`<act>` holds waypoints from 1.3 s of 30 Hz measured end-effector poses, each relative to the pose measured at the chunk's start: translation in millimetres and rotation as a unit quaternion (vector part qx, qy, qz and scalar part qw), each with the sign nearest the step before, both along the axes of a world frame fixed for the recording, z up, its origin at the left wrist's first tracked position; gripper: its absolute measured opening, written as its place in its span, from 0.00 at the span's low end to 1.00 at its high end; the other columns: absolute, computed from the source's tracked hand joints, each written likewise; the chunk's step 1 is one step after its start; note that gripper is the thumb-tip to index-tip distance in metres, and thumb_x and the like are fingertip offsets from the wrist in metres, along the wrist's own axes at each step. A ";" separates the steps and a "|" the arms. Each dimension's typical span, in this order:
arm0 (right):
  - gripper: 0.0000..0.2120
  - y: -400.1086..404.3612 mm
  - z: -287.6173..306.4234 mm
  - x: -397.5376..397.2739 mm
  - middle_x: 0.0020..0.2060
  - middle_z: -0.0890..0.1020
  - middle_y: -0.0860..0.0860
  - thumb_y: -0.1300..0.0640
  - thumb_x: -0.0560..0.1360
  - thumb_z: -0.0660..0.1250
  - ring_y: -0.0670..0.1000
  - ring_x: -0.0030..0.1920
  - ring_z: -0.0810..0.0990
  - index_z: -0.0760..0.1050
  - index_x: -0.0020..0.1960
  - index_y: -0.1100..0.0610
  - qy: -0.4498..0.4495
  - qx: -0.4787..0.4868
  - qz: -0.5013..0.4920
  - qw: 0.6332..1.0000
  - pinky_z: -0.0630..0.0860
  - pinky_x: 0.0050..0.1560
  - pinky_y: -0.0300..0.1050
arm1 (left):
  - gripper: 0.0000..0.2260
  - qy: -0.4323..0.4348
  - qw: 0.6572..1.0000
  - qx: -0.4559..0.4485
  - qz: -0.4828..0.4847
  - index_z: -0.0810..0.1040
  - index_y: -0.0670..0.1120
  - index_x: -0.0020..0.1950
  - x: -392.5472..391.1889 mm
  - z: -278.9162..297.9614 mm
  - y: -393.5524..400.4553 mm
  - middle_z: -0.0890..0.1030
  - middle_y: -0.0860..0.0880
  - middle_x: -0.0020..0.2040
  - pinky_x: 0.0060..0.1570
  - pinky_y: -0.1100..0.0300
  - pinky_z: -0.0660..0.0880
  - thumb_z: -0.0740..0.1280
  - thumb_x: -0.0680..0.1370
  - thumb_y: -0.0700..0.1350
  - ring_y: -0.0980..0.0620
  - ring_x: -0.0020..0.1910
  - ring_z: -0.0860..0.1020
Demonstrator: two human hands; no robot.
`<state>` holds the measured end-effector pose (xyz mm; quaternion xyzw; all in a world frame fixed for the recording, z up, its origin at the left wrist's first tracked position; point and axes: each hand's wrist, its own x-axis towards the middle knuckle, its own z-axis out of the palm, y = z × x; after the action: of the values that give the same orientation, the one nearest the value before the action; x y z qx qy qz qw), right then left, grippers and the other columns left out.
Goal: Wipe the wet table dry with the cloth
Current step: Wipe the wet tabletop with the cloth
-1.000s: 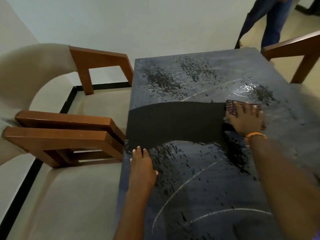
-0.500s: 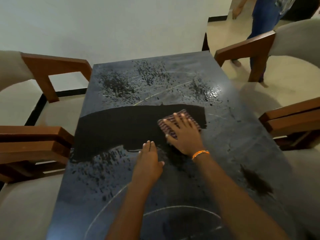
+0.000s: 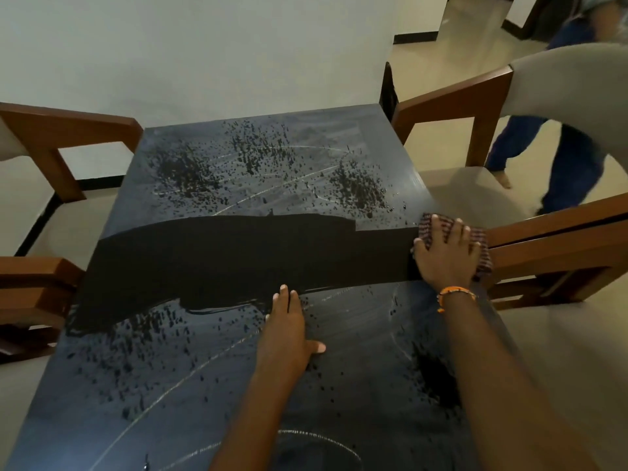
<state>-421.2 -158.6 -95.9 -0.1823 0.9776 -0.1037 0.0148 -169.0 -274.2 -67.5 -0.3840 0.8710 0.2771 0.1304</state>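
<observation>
I note the dark table [image 3: 210, 385] running from the near edge toward the far wall, its surface beaded with water droplets at the far end and across the near left. A matte black band [image 3: 238, 256] crosses the table from left edge to right edge at mid-length.

The checked cloth [image 3: 482, 246] sits at the right edge of the table, at the right end of that band, partly overhanging the edge. My right hand [image 3: 447, 254] lies flat on top of it, fingers spread and straight, pressing it down; an orange wristband [image 3: 455, 295] circles that wrist.

My left hand [image 3: 289, 329] rests palm-down on the table near the centre, fingers straight and together, thumb out to the right, holding nothing. Its fingertips reach the near border of the black band.

Wooden chairs [image 3: 550, 246] with pale upholstery stand on both sides of the table. A person in blue trousers [image 3: 574, 164] is at the far right, blurred.
</observation>
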 end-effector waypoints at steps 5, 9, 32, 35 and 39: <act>0.29 -101.2 0.4 38.7 0.77 0.49 0.59 0.43 0.79 0.50 0.61 0.77 0.46 0.48 0.77 0.49 0.005 0.008 0.166 0.986 0.40 0.73 0.66 | 0.47 0.008 1.000 0.004 0.012 0.41 0.42 0.76 -1.7 -5.2 -1.9 0.38 0.47 0.77 0.73 0.53 0.49 0.72 0.70 0.48 0.49 0.76 0.41; 0.28 -175.9 -1.7 104.8 0.77 0.49 0.56 0.43 0.79 0.52 0.58 0.77 0.45 0.50 0.77 0.47 -0.025 0.007 0.385 0.923 0.38 0.73 0.63 | 0.48 0.011 1.000 0.011 0.013 0.44 0.41 0.76 -6.9 -3.3 -3.2 0.41 0.44 0.77 0.74 0.51 0.49 0.74 0.69 0.46 0.46 0.76 0.42; 0.29 39.7 0.2 33.5 0.77 0.51 0.54 0.43 0.79 0.52 0.56 0.77 0.49 0.47 0.77 0.45 0.009 -0.001 0.147 0.989 0.46 0.74 0.60 | 0.47 -0.001 0.999 -0.005 0.032 0.44 0.44 0.76 -2.4 4.7 1.7 0.42 0.48 0.78 0.73 0.50 0.52 0.73 0.69 0.49 0.49 0.76 0.43; 0.31 79.8 -3.1 76.4 0.77 0.49 0.55 0.40 0.78 0.50 0.57 0.77 0.48 0.44 0.77 0.46 0.006 0.030 0.133 0.991 0.46 0.74 0.61 | 0.44 0.042 0.997 -0.042 0.052 0.45 0.44 0.76 6.9 1.6 11.7 0.44 0.48 0.78 0.73 0.48 0.48 0.71 0.72 0.50 0.48 0.76 0.44; 0.33 99.9 1.9 76.4 0.77 0.51 0.55 0.35 0.77 0.49 0.56 0.77 0.48 0.48 0.77 0.47 0.024 0.067 0.181 0.981 0.36 0.72 0.60 | 0.38 0.100 0.990 -0.055 0.076 0.47 0.44 0.76 24.2 -4.3 28.9 0.46 0.47 0.78 0.73 0.49 0.45 0.66 0.75 0.52 0.48 0.76 0.44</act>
<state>-344.8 -58.7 -94.0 -0.3570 0.9334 -0.0290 0.0215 -144.8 -245.3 -71.8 -0.4260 0.8620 0.2748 -0.0006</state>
